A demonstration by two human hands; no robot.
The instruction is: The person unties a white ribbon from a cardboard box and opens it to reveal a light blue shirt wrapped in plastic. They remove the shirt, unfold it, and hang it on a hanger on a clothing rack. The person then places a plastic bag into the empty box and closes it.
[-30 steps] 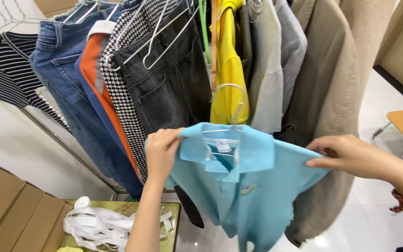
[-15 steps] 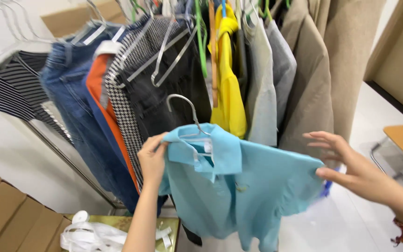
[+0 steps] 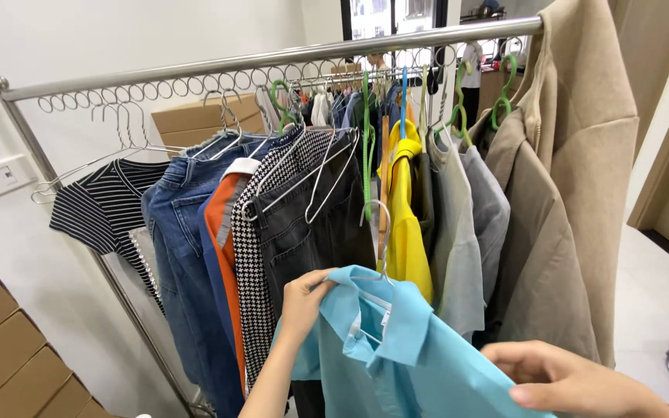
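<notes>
Left hand (image 3: 303,298) is pinched shut on the collar of a light blue polo shirt (image 3: 420,364), so it sits steady on its wire hanger (image 3: 377,240). Right hand (image 3: 574,379) lies flat on the shoulder, fingers together, smoothing it. The shirt hangs just below the rack's steel rail (image 3: 272,58), in front of the yellow top (image 3: 404,224) and dark jeans (image 3: 307,217).

Light blue shirt (image 3: 420,364): smooth matt cloth, pinched at the collar by the left hand (image 3: 303,298); wire hanger (image 3: 379,232) just above the grip, bright metal. Rail (image 3: 272,58) overhead: polished glossy steel. Jeans (image 3: 183,255) left of the grip: coarse denim. Boxes (image 3: 1,340): matt cardboard.
</notes>
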